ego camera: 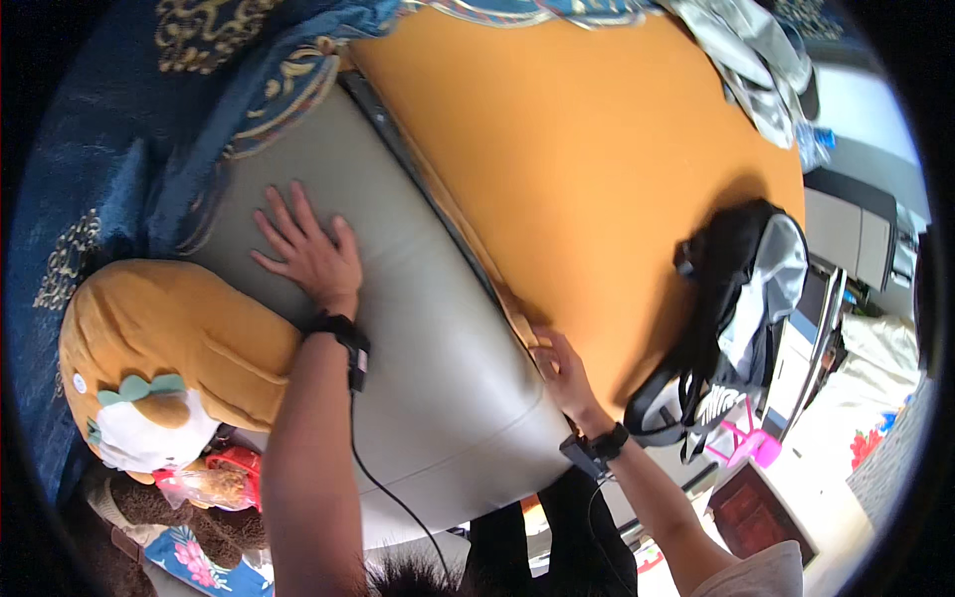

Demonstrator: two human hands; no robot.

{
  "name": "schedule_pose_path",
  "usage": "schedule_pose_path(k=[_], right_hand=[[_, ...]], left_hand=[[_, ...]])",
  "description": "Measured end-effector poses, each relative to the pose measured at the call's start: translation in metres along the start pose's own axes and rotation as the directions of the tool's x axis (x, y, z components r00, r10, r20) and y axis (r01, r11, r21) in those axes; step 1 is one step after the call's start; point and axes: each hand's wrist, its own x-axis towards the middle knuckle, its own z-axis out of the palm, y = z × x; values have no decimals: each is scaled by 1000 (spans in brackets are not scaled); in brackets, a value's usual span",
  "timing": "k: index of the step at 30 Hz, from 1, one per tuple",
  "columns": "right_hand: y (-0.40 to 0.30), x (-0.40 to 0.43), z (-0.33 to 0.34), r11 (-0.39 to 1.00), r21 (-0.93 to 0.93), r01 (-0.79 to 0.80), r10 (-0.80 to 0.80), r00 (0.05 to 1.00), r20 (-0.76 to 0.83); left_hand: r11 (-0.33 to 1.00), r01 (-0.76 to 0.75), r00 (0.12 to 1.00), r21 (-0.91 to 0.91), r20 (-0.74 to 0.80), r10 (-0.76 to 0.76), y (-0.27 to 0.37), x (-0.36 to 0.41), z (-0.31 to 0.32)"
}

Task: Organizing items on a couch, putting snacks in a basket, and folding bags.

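My left hand (313,257) lies flat with its fingers spread on a grey leather-like cushion (448,388), holding nothing. Further right, my right hand (563,373) has its fingers bent round the edge of an orange cover (589,149), where it meets the cushion; the thumb and fingertips pinch the cover's edge. A dark strip (418,172) runs along the seam between cushion and cover. Each wrist wears a black band with a small device and a cable.
An orange plush toy (179,328) lies beside my left forearm, with a brown fluffy toy (224,530) below it. A blue patterned cloth (97,149) covers the far left. On the orange cover's right side rests a black and grey backpack (739,298); a pink stool (753,448) stands beyond.
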Motion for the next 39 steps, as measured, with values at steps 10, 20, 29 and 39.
schedule_pose_path(k=[10, 20, 29, 39], right_hand=[[80, -204, -117, 997, -64, -31, 26, 996, -83], [119, -234, -309, 972, 121, 201, -32, 625, -780], [46, 2, -523, 950, -138, 280, -282, 576, -768], [-20, -138, -450, 868, -344, 358, -432, 886, -168]], left_hand=[[997, -24, 994, 74, 109, 16, 3, -1, -13], [934, 88, 528, -346, 811, 251, 91, -180, -69], [365, 755, 507, -544, 838, 200, 380, -358, -219], [-93, 869, 485, -487, 798, 358, 342, -299, -334]])
